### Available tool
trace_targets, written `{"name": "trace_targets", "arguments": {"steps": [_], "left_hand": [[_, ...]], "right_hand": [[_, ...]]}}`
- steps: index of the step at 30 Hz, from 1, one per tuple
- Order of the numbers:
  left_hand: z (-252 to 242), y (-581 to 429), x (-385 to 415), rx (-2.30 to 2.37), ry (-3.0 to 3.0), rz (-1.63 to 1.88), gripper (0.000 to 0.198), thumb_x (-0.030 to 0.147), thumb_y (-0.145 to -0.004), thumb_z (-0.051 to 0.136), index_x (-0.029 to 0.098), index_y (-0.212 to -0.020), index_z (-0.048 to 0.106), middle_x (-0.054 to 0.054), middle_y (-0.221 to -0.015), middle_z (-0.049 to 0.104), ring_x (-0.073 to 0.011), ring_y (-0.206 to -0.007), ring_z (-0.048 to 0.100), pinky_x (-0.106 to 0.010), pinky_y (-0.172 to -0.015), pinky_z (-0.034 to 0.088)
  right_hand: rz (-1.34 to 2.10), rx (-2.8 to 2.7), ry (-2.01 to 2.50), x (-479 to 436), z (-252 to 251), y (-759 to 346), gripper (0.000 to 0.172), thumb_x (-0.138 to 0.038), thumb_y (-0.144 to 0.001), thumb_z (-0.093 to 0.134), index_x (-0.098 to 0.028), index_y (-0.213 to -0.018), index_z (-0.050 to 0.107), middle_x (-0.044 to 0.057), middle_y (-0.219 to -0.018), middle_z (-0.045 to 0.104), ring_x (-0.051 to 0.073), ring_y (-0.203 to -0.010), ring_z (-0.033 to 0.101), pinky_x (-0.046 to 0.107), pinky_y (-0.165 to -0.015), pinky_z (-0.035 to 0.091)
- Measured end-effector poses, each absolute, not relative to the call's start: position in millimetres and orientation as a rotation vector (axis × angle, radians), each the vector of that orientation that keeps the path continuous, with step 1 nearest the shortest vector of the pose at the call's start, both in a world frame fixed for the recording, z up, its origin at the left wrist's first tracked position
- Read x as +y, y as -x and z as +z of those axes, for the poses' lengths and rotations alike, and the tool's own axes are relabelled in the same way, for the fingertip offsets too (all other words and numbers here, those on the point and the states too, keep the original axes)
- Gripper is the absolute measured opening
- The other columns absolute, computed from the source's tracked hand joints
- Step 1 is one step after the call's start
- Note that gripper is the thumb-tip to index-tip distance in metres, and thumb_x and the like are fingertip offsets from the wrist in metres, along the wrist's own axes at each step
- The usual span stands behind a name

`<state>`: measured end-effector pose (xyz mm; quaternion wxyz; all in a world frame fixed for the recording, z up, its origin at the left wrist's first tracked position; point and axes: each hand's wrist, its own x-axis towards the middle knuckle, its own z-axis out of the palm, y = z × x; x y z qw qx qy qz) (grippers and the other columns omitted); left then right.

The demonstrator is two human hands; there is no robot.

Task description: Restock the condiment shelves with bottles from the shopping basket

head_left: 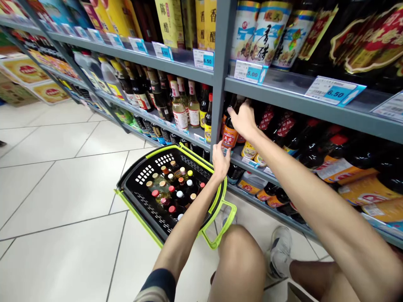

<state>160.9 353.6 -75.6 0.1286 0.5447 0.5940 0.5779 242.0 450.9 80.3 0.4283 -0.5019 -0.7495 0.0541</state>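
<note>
Two hands work around one bottle (229,136) at the front of the middle shelf (236,160). The right hand (245,119) is curled closed about its upper part and seems to have hold of it, though some fingers are hidden. The left hand (221,162) is half open by its base, thumb and fingers parted; whether they touch is hard to tell. The step in hand looks like getting a secure hold. The next move probably calls for a supported base and a neck clear of the board (277,95) above, without knocking the neighbouring bottles (248,149). Farther out, below the left forearm, a basket (132,180) of capped bottles (171,189) sits on the floor (63,184).
</note>
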Motion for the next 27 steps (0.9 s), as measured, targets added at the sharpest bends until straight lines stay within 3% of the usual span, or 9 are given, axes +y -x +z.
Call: {"name": "trace_targets", "arguments": {"steps": [4, 8, 11, 15, 21, 27], "left_hand": [[-83, -149, 343, 1.696, -1.440, 1.724, 0.034, 0.026, -0.099, 0.063, 0.011, -0.129, 0.070, -0.005, -0.092, 0.065, -0.0155, -0.074, 0.057, -0.029, -0.078, 0.050], [-81, -144, 340, 1.681, -1.409, 1.587, 0.041, 0.033, -0.102, 0.059, 0.011, -0.134, 0.072, 0.003, -0.066, 0.059, -0.0130, -0.060, 0.050, -0.026, -0.069, 0.044], [-77, -144, 344, 1.658, -1.486, 1.500, 0.052, 0.031, -0.101, 0.058, 0.011, -0.149, 0.060, 0.006, -0.057, 0.057, -0.0130, -0.055, 0.049, -0.025, -0.068, 0.044], [-76, -148, 351, 1.598, -1.549, 1.376, 0.065, 0.032, -0.103, 0.052, 0.014, -0.164, 0.039, 0.005, -0.057, 0.063, -0.0154, -0.055, 0.057, -0.025, -0.067, 0.046], [-79, -151, 352, 1.524, -1.531, 1.383, 0.072, 0.028, -0.101, 0.051, 0.014, -0.168, 0.029, 0.006, -0.057, 0.063, -0.0154, -0.055, 0.056, -0.025, -0.065, 0.044], [-81, -144, 351, 1.522, -1.571, 1.346, 0.083, 0.020, -0.093, 0.056, 0.012, -0.169, 0.023, 0.011, -0.052, 0.049, -0.0132, -0.049, 0.043, -0.023, -0.062, 0.038]], "right_hand": [[0.247, -1.742, 1.347, 388, 47, -234, 0.066, -0.028, -0.097, 0.054, -0.001, -0.154, 0.033, 0.030, -0.160, 0.044, 0.033, -0.151, 0.044, 0.050, -0.128, 0.032], [0.424, -1.615, 1.567, 367, 6, -227, 0.071, -0.027, -0.097, 0.053, 0.010, -0.153, 0.030, 0.038, -0.162, 0.038, 0.037, -0.154, 0.039, 0.050, -0.127, 0.031], [0.496, -1.582, 1.651, 376, -9, -229, 0.070, -0.031, -0.098, 0.056, 0.012, -0.150, 0.037, 0.039, -0.153, 0.051, 0.040, -0.144, 0.053, 0.049, -0.120, 0.042], [0.484, -1.623, 1.654, 389, -13, -239, 0.059, -0.031, -0.099, 0.060, 0.002, -0.147, 0.049, 0.030, -0.128, 0.072, 0.038, -0.121, 0.071, 0.045, -0.105, 0.054], [0.455, -1.605, 1.637, 398, -23, -239, 0.056, -0.033, -0.098, 0.064, -0.005, -0.145, 0.053, 0.026, -0.124, 0.075, 0.035, -0.116, 0.074, 0.042, -0.098, 0.058], [0.471, -1.586, 1.526, 403, -37, -228, 0.059, -0.036, -0.099, 0.063, -0.007, -0.149, 0.050, 0.025, -0.128, 0.074, 0.034, -0.120, 0.073, 0.041, -0.100, 0.058]]}}
